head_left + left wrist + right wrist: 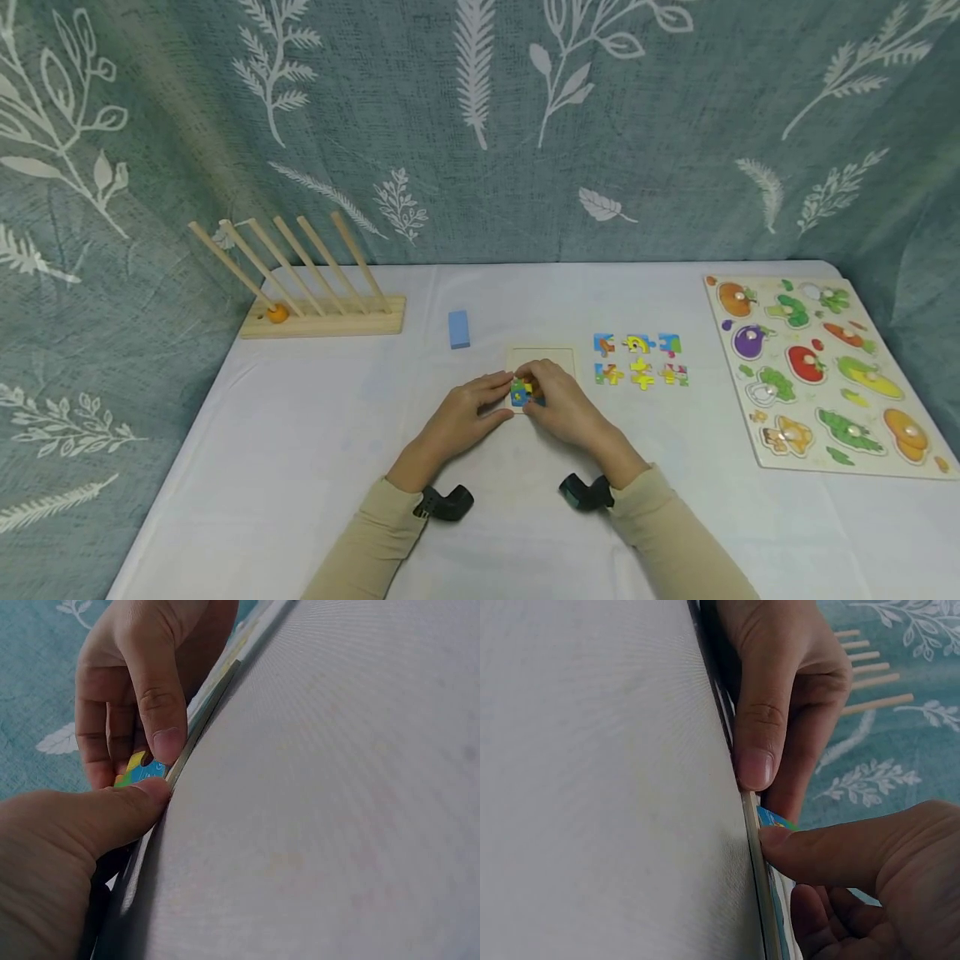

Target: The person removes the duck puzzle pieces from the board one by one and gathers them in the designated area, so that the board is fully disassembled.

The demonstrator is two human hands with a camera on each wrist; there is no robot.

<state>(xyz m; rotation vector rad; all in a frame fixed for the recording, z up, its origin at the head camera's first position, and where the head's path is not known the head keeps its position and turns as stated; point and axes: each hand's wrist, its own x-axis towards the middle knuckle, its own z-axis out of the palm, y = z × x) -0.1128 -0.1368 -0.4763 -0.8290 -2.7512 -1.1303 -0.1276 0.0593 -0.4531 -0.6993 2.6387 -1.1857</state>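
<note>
A small pale wooden puzzle board lies at the middle of the table under both hands. My left hand steadies its near left corner, the thumb at the edge. Colourful jigsaw pieces in blue, green and yellow show between the hands, at the board's left side. With thumb and fingers, my right hand pinches a jigsaw piece there; the fingers partly hide it. In the right wrist view, a blue corner of a piece shows beside the right thumb.
Several loose jigsaw pieces lie in two rows right of the board. Behind it is a blue block. A wooden peg stand with an orange bead stands back left. A vegetable knob puzzle lies far right.
</note>
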